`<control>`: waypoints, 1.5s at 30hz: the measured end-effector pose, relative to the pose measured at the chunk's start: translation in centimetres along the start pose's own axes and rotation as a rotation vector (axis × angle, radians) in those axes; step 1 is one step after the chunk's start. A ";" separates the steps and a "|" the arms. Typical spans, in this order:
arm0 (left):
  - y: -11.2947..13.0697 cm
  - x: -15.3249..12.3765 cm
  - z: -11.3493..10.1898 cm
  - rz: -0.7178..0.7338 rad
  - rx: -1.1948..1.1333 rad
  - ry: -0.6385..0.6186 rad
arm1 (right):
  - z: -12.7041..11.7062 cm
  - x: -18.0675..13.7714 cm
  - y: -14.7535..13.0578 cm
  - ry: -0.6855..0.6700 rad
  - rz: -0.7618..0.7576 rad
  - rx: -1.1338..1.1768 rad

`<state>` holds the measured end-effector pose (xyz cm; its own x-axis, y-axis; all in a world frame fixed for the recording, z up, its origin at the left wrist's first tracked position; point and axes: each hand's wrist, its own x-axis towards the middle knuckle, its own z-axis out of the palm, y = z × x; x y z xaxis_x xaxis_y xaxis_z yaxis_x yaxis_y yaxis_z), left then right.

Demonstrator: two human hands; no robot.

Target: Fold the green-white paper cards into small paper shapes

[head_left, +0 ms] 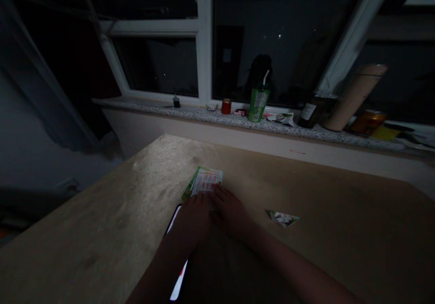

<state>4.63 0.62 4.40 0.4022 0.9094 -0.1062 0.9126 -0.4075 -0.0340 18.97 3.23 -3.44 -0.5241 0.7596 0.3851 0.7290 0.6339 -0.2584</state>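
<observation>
In the dim head view, a printed paper leaflet [208, 177] with red and blue text lies on the table, partly over a green sheet [188, 190]. My left hand [196, 213] rests palm down on its near edge, fingers stretched forward. Beside it, my right hand [231, 208] lies flat with its fingertips on the leaflet's right part. Both thumbs and the leaflet's near part are hidden. Under my left forearm, a phone [178, 287] with a lit screen shows in part. To the right sits a small folded paper triangle [284, 219].
The wooden table [136, 231] reaches a wall below a stone windowsill [197, 113]. Along the sill stand a red jar [226, 106], a green cup [258, 104] with a straw, a dark bottle [309, 113], a leaning tan cylinder [355, 96] and an orange jar [368, 122].
</observation>
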 end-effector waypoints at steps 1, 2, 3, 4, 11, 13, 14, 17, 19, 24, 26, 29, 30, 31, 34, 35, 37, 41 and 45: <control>0.0 0.0 -0.1 -0.003 0.004 0.001 | 0.0 0.0 -0.1 0.011 -0.009 -0.017; 0.1 0.0 -0.1 -0.005 0.009 0.003 | 0.0 0.1 -0.1 0.023 -0.021 -0.035; 0.1 0.0 -0.2 -0.004 0.015 0.007 | 0.0 0.1 -0.2 0.033 -0.035 -0.054; 0.1 0.0 -0.3 -0.003 0.023 0.013 | 0.1 0.1 -0.3 0.043 -0.052 -0.071; 0.3 0.3 -0.7 -0.007 0.094 0.067 | 0.3 0.2 -0.1 0.081 -0.122 -0.136; 0.2 0.4 -0.5 -0.016 0.115 0.087 | 0.1 0.2 0.1 0.088 -0.129 -0.147; 0.1 0.4 -0.3 -0.021 0.125 0.097 | 0.0 0.1 0.2 0.092 -0.135 -0.151; -0.1 0.5 0.2 -0.031 0.149 0.120 | -0.4 -0.1 0.5 0.124 -0.169 -0.164; -0.2 0.5 0.4 -0.029 0.156 0.132 | -0.6 -0.3 0.7 0.160 -0.180 -0.175; 0.3 0.3 -0.2 0.004 0.150 0.130 | -0.8 -0.8 1.2 0.205 -0.197 -0.184; 0.8 0.1 -0.7 0.021 0.144 0.117 | -1.0 -1.0 1.4 0.218 -0.191 -0.177; 1.6 -0.3 -1.3 0.041 0.133 0.108 | -1.6 -1.7 1.5 0.234 -0.200 -0.165; 1.9 -0.4 -1.4 0.047 0.129 0.107 | -1.8 -2.1 1.5 0.236 -0.204 -0.161; 2.2 -0.5 -1.5 0.053 0.125 0.106 | -2.0 -2.5 1.6 0.238 -0.208 -0.156; 3.4 -0.9 -1.5 0.068 0.119 0.092 | -2.6 -3.8 1.7 0.254 -0.227 -0.140; 3.8 -1.0 -1.5 0.072 0.118 0.084 | -2.7 -4.2 1.8 0.264 -0.236 -0.135; 4.6 -1.3 -1.4 0.084 0.115 0.067 | -2.9 -5.2 1.8 0.274 -0.249 -0.134; 5.9 -1.8 -0.9 0.111 0.108 0.048 | -3.4 -7.1 1.7 0.263 -0.250 -0.132; 7.3 -2.5 0.0 0.138 0.111 0.042 | -4.0 -9.1 1.4 0.257 -0.257 -0.111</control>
<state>10.28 -4.62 4.46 0.5279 0.8459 -0.0755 0.8357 -0.5333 -0.1315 26.52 -3.36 -3.76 -0.5787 0.5075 0.6384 0.6385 0.7689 -0.0325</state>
